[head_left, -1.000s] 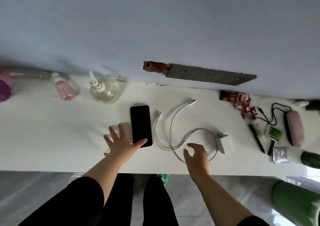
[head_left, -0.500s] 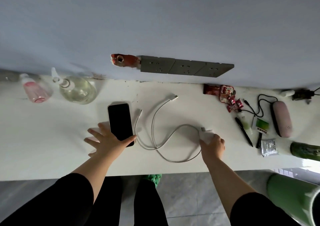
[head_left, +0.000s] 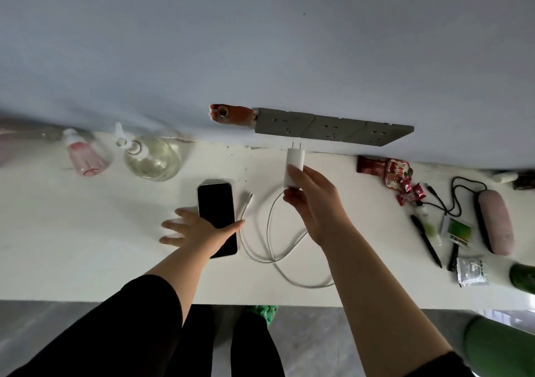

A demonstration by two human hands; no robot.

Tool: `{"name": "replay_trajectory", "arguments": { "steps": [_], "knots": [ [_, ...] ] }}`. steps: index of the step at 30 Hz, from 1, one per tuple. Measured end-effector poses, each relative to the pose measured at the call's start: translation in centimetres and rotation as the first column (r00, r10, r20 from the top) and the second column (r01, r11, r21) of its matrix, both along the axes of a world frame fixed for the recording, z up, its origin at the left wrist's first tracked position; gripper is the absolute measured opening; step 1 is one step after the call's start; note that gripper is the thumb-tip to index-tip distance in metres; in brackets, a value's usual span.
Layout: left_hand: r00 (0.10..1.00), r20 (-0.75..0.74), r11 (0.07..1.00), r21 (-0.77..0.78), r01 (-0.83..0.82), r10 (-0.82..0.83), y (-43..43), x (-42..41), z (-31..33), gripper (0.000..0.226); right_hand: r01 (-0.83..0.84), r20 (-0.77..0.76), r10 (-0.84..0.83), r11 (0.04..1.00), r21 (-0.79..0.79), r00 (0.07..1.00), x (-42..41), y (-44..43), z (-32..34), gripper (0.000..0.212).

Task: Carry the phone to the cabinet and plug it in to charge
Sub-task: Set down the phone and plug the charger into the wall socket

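Observation:
A black phone point(head_left: 216, 211) lies screen up on the white cabinet top point(head_left: 72, 240). My left hand point(head_left: 197, 230) rests flat over its near left corner, fingers spread, holding nothing. My right hand point(head_left: 311, 200) grips a white charger plug point(head_left: 293, 164), raised with its two prongs pointing at the grey wall socket strip point(head_left: 333, 127), just short of it. The white charging cable point(head_left: 269, 232) trails from the plug in loops over the cabinet top; its free end lies right of the phone.
A pink bottle point(head_left: 84, 156) and a clear pump bottle point(head_left: 150, 156) stand at the back left. Red snack packets point(head_left: 390, 171), pens, a pink case point(head_left: 493, 223) with a black cord and a foil sachet point(head_left: 472, 271) crowd the right side. A green cylinder point(head_left: 498, 345) sits low right.
My right hand has picked the charger plug up off the cabinet top and carried it up to the wall sockets, dragging the cable. My left hand has stayed on the phone.

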State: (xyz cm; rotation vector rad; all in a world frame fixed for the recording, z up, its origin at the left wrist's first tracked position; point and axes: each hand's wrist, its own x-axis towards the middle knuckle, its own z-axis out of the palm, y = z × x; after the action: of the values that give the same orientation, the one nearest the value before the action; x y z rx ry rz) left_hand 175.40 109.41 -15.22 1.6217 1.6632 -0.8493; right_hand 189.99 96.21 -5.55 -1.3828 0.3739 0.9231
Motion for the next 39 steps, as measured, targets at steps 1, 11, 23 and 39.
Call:
{"name": "replay_trajectory", "arguments": {
  "steps": [1, 11, 23, 39],
  "knots": [
    [1.0, 0.01, 1.0, -0.004, 0.007, -0.007, 0.0, -0.1, -0.1, 0.158, -0.003, 0.002, 0.003, 1.0, 0.031, 1.0, 0.2, 0.7, 0.3, 0.031],
    [0.999, 0.033, 1.0, -0.005, 0.015, -0.015, -0.1, -0.3, 0.0, 0.156, -0.029, 0.025, 0.028, 0.997, 0.073, 0.999, 0.6, 3.5, 1.0, 0.014],
    [0.976, 0.201, 0.989, 0.101, -0.112, 0.09, 1.2, -3.5, -0.9, 0.121, 0.126, -0.076, -0.116, 0.982, 0.139, 0.99, 0.5, 4.1, 1.1, 0.033],
    [0.953, -0.07, 0.949, 0.136, -0.285, 0.296, 6.2, -5.1, -3.9, 0.149, 0.145, -0.041, -0.143, 0.988, 0.048, 0.989, 1.3, 5.1, 1.6, 0.018]
  ]
}}
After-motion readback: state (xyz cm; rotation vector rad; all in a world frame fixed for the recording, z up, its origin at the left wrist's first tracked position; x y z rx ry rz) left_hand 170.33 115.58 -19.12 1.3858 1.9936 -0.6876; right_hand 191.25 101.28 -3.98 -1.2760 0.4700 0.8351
